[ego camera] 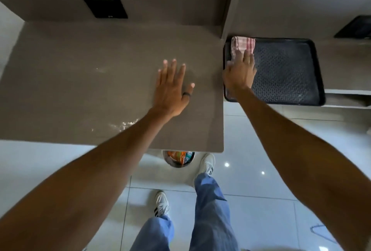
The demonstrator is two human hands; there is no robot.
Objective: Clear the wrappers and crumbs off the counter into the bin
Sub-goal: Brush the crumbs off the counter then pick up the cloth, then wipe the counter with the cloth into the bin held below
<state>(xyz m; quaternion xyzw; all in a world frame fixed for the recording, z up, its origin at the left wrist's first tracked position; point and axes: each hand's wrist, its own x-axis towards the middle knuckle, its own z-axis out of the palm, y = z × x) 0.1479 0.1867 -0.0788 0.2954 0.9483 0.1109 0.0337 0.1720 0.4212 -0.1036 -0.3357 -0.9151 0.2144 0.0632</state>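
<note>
The brown counter point(84, 82) carries pale crumbs point(125, 124) near its front edge beside my left forearm, and a fainter patch of crumbs point(101, 69) further back. My left hand point(172, 88) lies flat on the counter, fingers spread, a dark ring on the thumb, holding nothing. My right hand point(240, 70) reaches over the black tray point(291, 74), its fingertips touching a red-and-white checked cloth point(242, 45) at the tray's back left corner. The bin point(178, 159) stands on the floor, partly hidden under the counter's front edge, with orange and green wrappers point(177, 156) inside.
A black rectangular panel point(103, 5) is set in the wall behind the counter. Dark boxes point(355, 27) sit on the lower surface to the right. My feet in white shoes point(206, 163) stand on glossy white floor tiles close to the bin.
</note>
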